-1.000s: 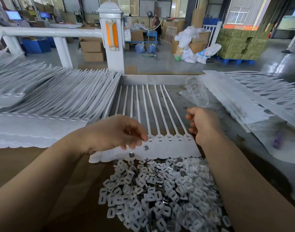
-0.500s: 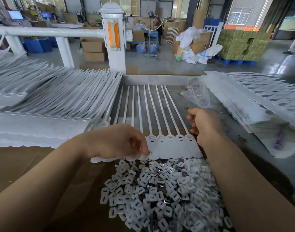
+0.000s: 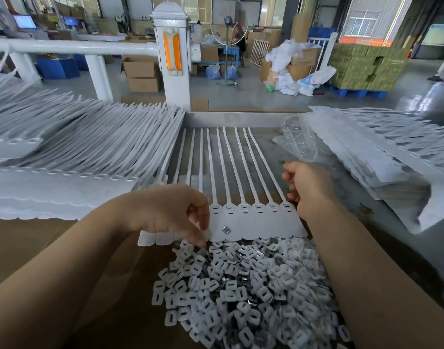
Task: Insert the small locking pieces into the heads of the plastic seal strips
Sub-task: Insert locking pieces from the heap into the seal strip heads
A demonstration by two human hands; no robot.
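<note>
Since a second ago the left hand has dropped from over the strip heads to the near edge of the row, its fingertips now curled down at the top of the locking-piece pile; whether this grip has hold of a piece cannot be told. One metal-faced locking piece now lies loose on the flat tab of a strip, right beside those fingers (a second ago two such pieces showed below the hand). The right hand has barely moved: it rests at the right end of the row, fingers curled inward, something small and dark just visible in its grip, too unclear to name.

The row of white seal strips lies in the middle of the surface, heads towards the person and tails running to the far edge. Stacks of strips fill the left side and the right side, with a clear plastic bag between row and right stack. Beyond stand a white post with an orange reflector, cardboard boxes and stacked green cartons on the factory floor.
</note>
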